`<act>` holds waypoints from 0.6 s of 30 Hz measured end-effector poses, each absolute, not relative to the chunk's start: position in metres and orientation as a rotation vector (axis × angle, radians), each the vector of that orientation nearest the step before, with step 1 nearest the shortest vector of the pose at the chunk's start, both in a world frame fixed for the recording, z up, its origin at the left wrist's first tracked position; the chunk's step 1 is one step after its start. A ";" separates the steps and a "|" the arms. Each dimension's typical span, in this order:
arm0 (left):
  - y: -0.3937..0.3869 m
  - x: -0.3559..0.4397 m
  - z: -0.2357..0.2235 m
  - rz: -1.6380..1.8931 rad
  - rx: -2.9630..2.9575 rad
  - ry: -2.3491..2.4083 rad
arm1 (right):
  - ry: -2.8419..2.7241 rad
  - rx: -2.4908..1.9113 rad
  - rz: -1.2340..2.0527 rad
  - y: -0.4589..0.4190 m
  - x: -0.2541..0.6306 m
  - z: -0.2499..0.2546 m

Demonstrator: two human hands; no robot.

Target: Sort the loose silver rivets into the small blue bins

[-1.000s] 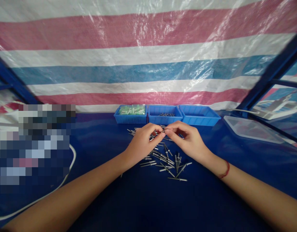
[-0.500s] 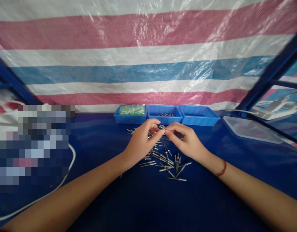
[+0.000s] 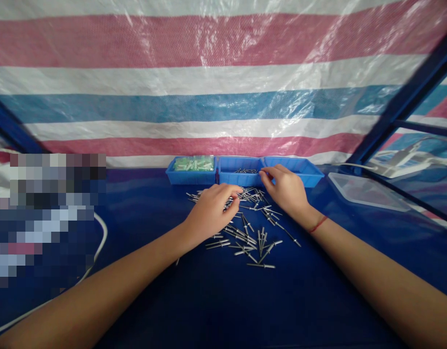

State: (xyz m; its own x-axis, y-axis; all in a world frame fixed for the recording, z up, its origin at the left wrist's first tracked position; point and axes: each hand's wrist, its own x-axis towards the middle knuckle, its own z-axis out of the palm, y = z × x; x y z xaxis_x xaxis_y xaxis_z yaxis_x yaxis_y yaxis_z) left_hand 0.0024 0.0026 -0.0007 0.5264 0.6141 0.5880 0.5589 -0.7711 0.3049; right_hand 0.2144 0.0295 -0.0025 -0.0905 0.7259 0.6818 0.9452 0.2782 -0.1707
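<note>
Many metal blind rivets lie in a loose pile on the blue tabletop. My left hand hovers low over the pile's left side, its fingers curved and the thumb apart from them; I see nothing held in it. My right hand is at the divide between the middle blue bin and the right blue bin. Its thumb and fingers are drawn together, and whatever they may hold is hidden. Some rivets lie inside the middle bin.
The left blue bin holds green-and-white pieces in clear wrap. A translucent plastic lid lies to the right, near a white power strip. A white cable runs along the left. Striped sheeting hangs behind.
My hands were together over the pile and have parted. The right hand has moved up and right to the bins. The left has shifted slightly left and down, its fingers more curled.
</note>
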 end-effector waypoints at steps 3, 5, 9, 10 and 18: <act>0.006 0.001 -0.001 0.886 2.861 0.991 | -1.853 -1.455 -0.358 0.026 0.212 -0.002; 0.007 0.000 -0.002 0.763 2.967 0.926 | -1.841 -1.410 -0.321 0.025 0.211 -0.001; 0.012 0.001 -0.004 0.641 3.097 0.806 | -1.808 -1.349 -0.239 0.025 0.210 -0.004; 0.013 0.002 -0.003 0.628 3.111 0.795 | -1.791 -1.340 -0.211 0.026 0.210 -0.006; 0.040 0.037 0.022 0.379 3.266 0.803 | -1.661 -1.353 0.044 0.025 0.208 -0.017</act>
